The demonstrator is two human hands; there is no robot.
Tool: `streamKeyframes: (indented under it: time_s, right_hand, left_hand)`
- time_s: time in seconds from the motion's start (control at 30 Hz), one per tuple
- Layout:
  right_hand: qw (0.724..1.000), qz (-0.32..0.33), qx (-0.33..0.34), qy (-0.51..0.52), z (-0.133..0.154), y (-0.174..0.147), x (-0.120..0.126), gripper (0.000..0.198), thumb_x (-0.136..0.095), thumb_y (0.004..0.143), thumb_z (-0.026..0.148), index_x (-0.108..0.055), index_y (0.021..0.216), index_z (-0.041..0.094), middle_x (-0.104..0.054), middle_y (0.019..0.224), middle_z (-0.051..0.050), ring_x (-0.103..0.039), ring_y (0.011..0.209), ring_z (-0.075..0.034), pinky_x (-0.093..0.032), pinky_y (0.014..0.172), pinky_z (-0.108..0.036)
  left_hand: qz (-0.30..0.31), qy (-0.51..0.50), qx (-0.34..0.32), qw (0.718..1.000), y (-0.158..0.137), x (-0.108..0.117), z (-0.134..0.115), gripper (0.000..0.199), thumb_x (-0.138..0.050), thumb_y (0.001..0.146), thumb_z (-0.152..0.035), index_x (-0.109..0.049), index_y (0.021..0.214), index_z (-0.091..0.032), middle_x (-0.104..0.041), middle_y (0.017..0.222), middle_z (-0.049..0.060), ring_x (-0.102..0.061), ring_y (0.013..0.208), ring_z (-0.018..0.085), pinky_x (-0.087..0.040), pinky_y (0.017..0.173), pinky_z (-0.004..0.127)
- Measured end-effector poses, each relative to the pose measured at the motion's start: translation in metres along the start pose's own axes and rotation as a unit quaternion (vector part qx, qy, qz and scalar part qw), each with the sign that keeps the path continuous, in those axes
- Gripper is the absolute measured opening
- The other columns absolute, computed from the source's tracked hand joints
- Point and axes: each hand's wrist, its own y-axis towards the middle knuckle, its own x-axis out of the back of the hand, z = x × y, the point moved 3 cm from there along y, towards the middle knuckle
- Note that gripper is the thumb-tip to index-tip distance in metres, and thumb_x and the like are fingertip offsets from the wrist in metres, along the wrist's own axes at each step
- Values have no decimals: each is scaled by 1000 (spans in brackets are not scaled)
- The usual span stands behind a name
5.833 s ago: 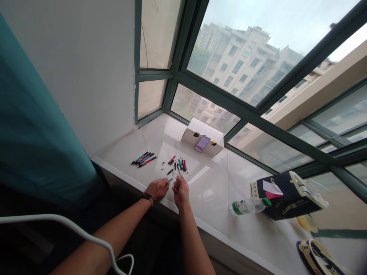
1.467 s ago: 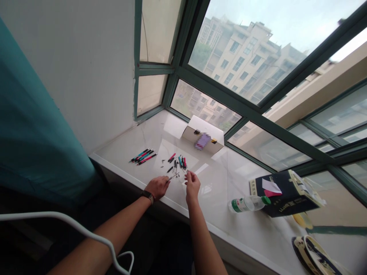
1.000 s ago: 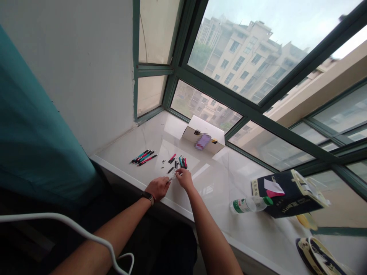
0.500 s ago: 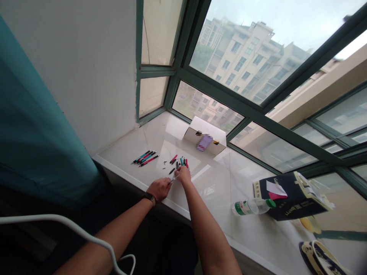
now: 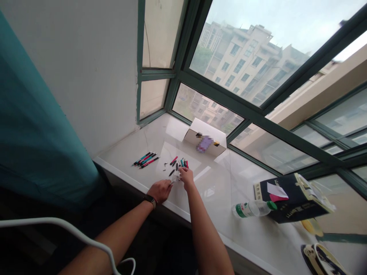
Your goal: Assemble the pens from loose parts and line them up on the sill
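My left hand [image 5: 160,190], with a dark watch on the wrist, is closed around a thin, pale, see-through piece [image 5: 174,179] that points toward my right hand. My right hand [image 5: 186,176] has its fingers pinched together just beyond that piece; what sits in the pinch is too small to make out. Just past its fingertips lie loose pen parts [image 5: 182,163] in black, teal and red. Left of these rest a red barrel [image 5: 174,159], a black grip piece [image 5: 171,172] and small metal tips [image 5: 165,164]. Several whole pens [image 5: 145,159] lie side by side farther left.
A white box [image 5: 205,137] stands against the window. On the right, a water bottle [image 5: 254,209] lies on its side by a dark paper bag [image 5: 292,198]. The white ledge [image 5: 212,206] ends at a front edge beneath my forearms. A white cable [image 5: 71,225] crosses at lower left.
My right hand has shifted slightly to the right, its fingertips a little away from the see-through piece. My left hand stays nearly in place, and the view has tilted very slightly.
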Motion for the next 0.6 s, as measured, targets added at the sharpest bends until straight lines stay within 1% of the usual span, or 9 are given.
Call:
streamKeyframes:
  time_s: [0.03, 0.07, 0.1, 0.13, 0.2, 0.23, 0.3, 0.47, 0.6]
  right_hand:
    - [994, 15, -23, 103, -1, -11, 3, 21, -69, 72, 39, -67, 81, 20, -57, 65, 0, -54, 60, -14, -44, 56, -26]
    - [980, 19, -29, 194, -1, -22, 6, 24, -70, 72, 40, -66, 85, 21, -58, 69, 0, -54, 62, -13, -44, 57, -25]
    - [964, 27, -30, 263, 0, -34, 8, 24, -72, 72, 39, -66, 87, 22, -59, 74, 0, -55, 65, -12, -45, 59, -24]
    - [949, 35, -27, 313, 2, -44, 9, 24, -74, 71, 37, -65, 88, 22, -60, 79, 0, -56, 68, -12, -47, 62, -24]
    - [929, 51, -15, 367, 7, -62, 10, 23, -75, 72, 35, -65, 89, 22, -62, 88, -1, -58, 76, -12, -49, 69, -25]
    - [924, 56, -10, 377, 10, -68, 10, 23, -75, 73, 34, -65, 89, 22, -62, 92, -2, -59, 79, -13, -49, 71, -25]
    - [924, 59, 1, 377, 14, -74, 9, 24, -75, 74, 35, -65, 90, 21, -63, 95, -3, -60, 82, -14, -50, 74, -27]
    - [945, 50, 29, 322, 16, -73, 10, 25, -70, 77, 40, -64, 92, 22, -63, 92, -4, -62, 82, -15, -52, 75, -30]
    - [953, 29, 30, 300, 15, -74, 13, 26, -69, 77, 41, -62, 92, 22, -63, 93, -4, -62, 83, -16, -53, 75, -30]
  left_hand:
    - [1, 0, -1, 1000, 0, 0, 0, 33, -27, 99, -36, -57, 98, -20, -65, 88, 7, -60, 82, 20, -43, 75, 32]
    - [2, -1, -1, 1000, 0, 1, 0, 33, -28, 99, -36, -57, 98, -20, -65, 89, 7, -59, 82, 20, -43, 75, 32]
    - [2, -1, 0, 1000, 0, 1, -1, 33, -28, 99, -36, -57, 98, -20, -65, 89, 7, -59, 83, 21, -43, 75, 32]
    - [3, -2, 1, 1000, 0, 1, -1, 32, -28, 99, -35, -56, 98, -20, -65, 89, 7, -59, 83, 21, -43, 75, 32]
    - [4, -2, 5, 1000, 0, 2, -1, 32, -28, 98, -35, -56, 99, -20, -64, 89, 7, -59, 82, 20, -43, 75, 32]
    - [4, -1, 6, 1000, 0, 2, -1, 32, -28, 98, -34, -56, 99, -20, -65, 89, 7, -59, 82, 20, -43, 75, 32]
    - [6, 2, 10, 1000, -1, 2, -2, 31, -28, 98, -34, -56, 98, -20, -65, 89, 7, -59, 82, 20, -43, 75, 32]
    - [5, 0, 13, 1000, 0, 1, -2, 31, -29, 98, -34, -57, 100, -20, -65, 90, 7, -59, 83, 21, -43, 75, 33]
    - [4, -7, 10, 1000, 0, 0, -2, 32, -29, 98, -34, -57, 101, -20, -65, 91, 8, -60, 84, 21, -44, 76, 33]
